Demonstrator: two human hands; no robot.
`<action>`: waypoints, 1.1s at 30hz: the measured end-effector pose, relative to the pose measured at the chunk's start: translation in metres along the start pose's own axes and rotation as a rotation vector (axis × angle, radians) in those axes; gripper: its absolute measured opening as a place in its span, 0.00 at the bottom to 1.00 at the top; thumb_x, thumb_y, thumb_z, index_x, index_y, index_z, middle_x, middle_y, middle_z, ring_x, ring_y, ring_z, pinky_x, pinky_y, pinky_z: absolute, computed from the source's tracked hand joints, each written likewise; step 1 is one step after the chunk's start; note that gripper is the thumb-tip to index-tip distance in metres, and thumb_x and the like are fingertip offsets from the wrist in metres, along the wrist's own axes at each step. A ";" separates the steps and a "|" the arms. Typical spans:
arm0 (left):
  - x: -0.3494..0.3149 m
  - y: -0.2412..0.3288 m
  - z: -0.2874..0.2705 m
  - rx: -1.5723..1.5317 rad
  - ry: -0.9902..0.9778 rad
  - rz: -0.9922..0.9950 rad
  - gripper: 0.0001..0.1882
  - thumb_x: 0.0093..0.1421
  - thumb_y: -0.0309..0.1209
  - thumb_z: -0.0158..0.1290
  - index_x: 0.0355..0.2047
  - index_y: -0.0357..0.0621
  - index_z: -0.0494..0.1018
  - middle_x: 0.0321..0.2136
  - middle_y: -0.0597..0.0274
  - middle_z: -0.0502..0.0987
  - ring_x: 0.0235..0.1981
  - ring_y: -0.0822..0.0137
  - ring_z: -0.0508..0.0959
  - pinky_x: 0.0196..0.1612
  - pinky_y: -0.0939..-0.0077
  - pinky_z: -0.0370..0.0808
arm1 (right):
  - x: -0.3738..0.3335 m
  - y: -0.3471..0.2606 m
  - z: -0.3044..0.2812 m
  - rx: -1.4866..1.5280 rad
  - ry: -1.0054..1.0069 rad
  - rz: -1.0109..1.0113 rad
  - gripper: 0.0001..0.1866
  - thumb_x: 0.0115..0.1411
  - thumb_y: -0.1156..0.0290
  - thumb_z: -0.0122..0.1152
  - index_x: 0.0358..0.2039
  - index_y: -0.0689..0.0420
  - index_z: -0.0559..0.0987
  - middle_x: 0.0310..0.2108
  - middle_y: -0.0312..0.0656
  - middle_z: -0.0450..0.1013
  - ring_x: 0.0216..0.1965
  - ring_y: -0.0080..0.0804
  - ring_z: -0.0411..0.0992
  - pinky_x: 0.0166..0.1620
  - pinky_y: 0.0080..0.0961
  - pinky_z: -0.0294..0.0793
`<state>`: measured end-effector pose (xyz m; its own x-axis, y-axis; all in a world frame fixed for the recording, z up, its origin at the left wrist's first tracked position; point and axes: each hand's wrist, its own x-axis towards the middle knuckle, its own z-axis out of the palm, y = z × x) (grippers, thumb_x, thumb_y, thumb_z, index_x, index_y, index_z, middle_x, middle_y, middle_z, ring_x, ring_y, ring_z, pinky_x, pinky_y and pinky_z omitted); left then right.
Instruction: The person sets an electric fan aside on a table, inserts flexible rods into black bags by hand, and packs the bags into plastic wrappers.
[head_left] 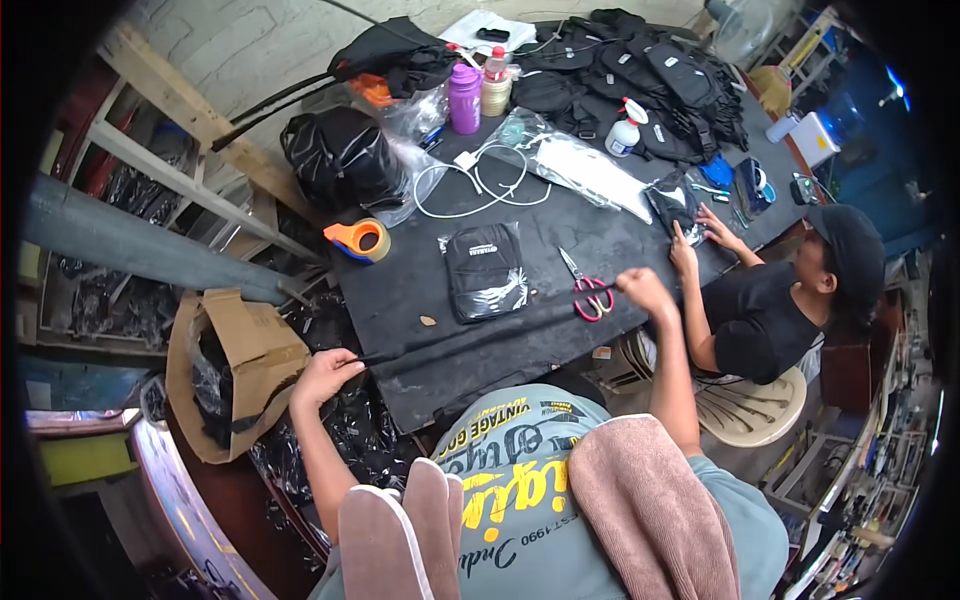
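Observation:
A long, narrow black strip, perhaps a strap or cloth, stretches between my hands along the near side of the black-covered table. My left hand pinches its left end just past the table's left edge. At the other end my right hand is closed around it. Near my right hand lie scissors with pink-red handles, the strip crossing by their grips. Just beyond the strip rests a black pouch in clear plastic.
At right a co-worker in a black cap handles a small black packaged item. An orange tape dispenser, white cable, purple bottle, spray bottle and piled black bags lie farther back. A cardboard box stands left.

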<state>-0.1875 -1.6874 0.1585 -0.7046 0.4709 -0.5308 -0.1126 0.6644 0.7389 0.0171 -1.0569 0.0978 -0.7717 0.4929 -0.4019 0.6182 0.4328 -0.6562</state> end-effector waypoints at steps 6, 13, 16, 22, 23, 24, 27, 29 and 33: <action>0.018 -0.040 0.059 0.548 0.267 -0.220 0.16 0.60 0.40 0.61 0.43 0.45 0.83 0.42 0.46 0.84 0.46 0.48 0.83 0.50 0.53 0.79 | 0.003 -0.066 0.130 -0.550 0.240 -0.133 0.35 0.64 0.36 0.57 0.44 0.60 0.86 0.53 0.57 0.76 0.57 0.56 0.74 0.55 0.54 0.74; 0.055 0.019 0.167 0.567 0.397 0.469 0.32 0.59 0.35 0.59 0.65 0.47 0.69 0.64 0.52 0.70 0.67 0.47 0.67 0.66 0.41 0.65 | 0.080 -0.150 0.182 -0.522 0.115 -0.115 0.42 0.57 0.31 0.63 0.54 0.58 0.83 0.61 0.54 0.72 0.66 0.53 0.65 0.65 0.58 0.60; 0.063 -0.002 0.226 0.708 0.254 0.369 0.38 0.63 0.44 0.59 0.71 0.50 0.62 0.72 0.51 0.60 0.74 0.45 0.56 0.71 0.34 0.54 | 0.115 -0.178 0.154 -0.225 0.258 -0.285 0.29 0.61 0.44 0.65 0.50 0.57 0.82 0.53 0.56 0.76 0.58 0.56 0.73 0.58 0.53 0.70; 0.058 -0.014 0.229 0.793 0.317 0.312 0.41 0.66 0.51 0.56 0.76 0.55 0.56 0.77 0.49 0.47 0.78 0.42 0.45 0.74 0.32 0.42 | 0.088 -0.232 0.074 0.107 0.628 -0.631 0.17 0.68 0.57 0.63 0.40 0.61 0.78 0.34 0.57 0.79 0.36 0.55 0.79 0.40 0.46 0.75; 0.062 -0.014 0.223 0.783 0.338 0.292 0.41 0.66 0.50 0.56 0.75 0.55 0.56 0.77 0.49 0.47 0.77 0.41 0.45 0.74 0.31 0.43 | 0.079 -0.231 0.064 0.198 0.600 -0.697 0.16 0.68 0.58 0.63 0.40 0.61 0.78 0.33 0.57 0.79 0.34 0.52 0.79 0.39 0.43 0.75; 0.064 -0.018 0.216 0.771 0.391 0.250 0.40 0.66 0.50 0.56 0.75 0.55 0.58 0.77 0.49 0.48 0.77 0.40 0.45 0.74 0.32 0.43 | 0.060 -0.236 0.061 0.281 0.484 -0.575 0.15 0.69 0.61 0.63 0.39 0.63 0.77 0.31 0.55 0.78 0.31 0.43 0.77 0.36 0.37 0.73; 0.076 -0.022 0.191 0.797 0.466 0.196 0.36 0.67 0.51 0.54 0.73 0.57 0.62 0.76 0.49 0.51 0.77 0.42 0.47 0.74 0.34 0.46 | 0.030 -0.218 0.077 0.474 0.155 -0.393 0.16 0.69 0.62 0.63 0.39 0.65 0.77 0.32 0.43 0.79 0.34 0.26 0.74 0.37 0.28 0.73; 0.084 -0.024 0.180 0.769 0.484 0.229 0.32 0.69 0.45 0.53 0.71 0.57 0.64 0.75 0.49 0.54 0.76 0.41 0.49 0.74 0.34 0.47 | 0.030 -0.188 0.128 0.747 -0.065 -0.381 0.17 0.69 0.63 0.64 0.43 0.67 0.78 0.35 0.39 0.80 0.37 0.22 0.73 0.42 0.25 0.74; 0.108 -0.013 0.174 0.448 0.741 0.293 0.27 0.68 0.33 0.49 0.68 0.50 0.67 0.70 0.48 0.63 0.73 0.43 0.56 0.73 0.40 0.53 | 0.048 -0.123 0.228 0.300 0.045 -0.213 0.25 0.66 0.60 0.67 0.54 0.69 0.75 0.46 0.53 0.79 0.44 0.43 0.78 0.51 0.36 0.76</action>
<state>-0.1405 -1.5438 0.0197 -0.9491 0.2659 0.1689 0.3149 0.8130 0.4897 -0.1304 -1.2582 0.0136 -0.8672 0.4507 -0.2118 0.3676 0.2923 -0.8829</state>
